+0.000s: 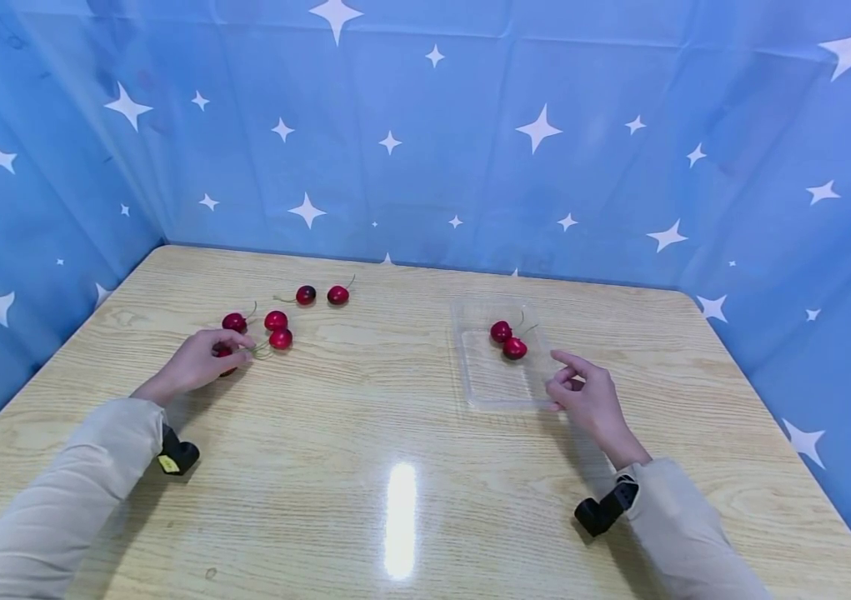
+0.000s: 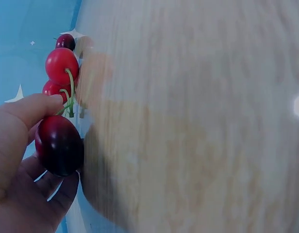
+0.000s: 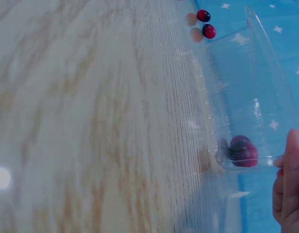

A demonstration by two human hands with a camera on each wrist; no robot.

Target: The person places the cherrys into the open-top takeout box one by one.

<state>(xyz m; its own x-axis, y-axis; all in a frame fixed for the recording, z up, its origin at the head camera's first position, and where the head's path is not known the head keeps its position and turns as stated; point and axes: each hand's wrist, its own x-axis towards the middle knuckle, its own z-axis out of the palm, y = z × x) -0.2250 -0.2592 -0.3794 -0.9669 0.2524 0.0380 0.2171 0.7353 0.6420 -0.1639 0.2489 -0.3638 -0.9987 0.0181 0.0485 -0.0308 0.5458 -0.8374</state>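
My left hand (image 1: 203, 360) is at the left cluster of cherries, its thumb and fingers around a dark red cherry (image 2: 59, 145) at the table surface. Close beyond its fingertips lie two brighter cherries (image 1: 280, 338) with green stems, and another cherry (image 1: 234, 322) sits just behind the hand. A clear plastic container (image 1: 496, 392) stands on the right half of the table, with two stemmed cherries (image 1: 515, 348) inside. At its right rim my right hand (image 1: 590, 400) holds the edge between thumb and fingers, the index finger (image 1: 571, 360) reaching out over it.
Two more cherries (image 1: 338, 295) lie farther back, left of the container. The wood-grain table (image 1: 365, 433) ends against a blue curtain (image 1: 425, 183) with white stars at the back and sides. A bright reflection shows on the front of the tabletop.
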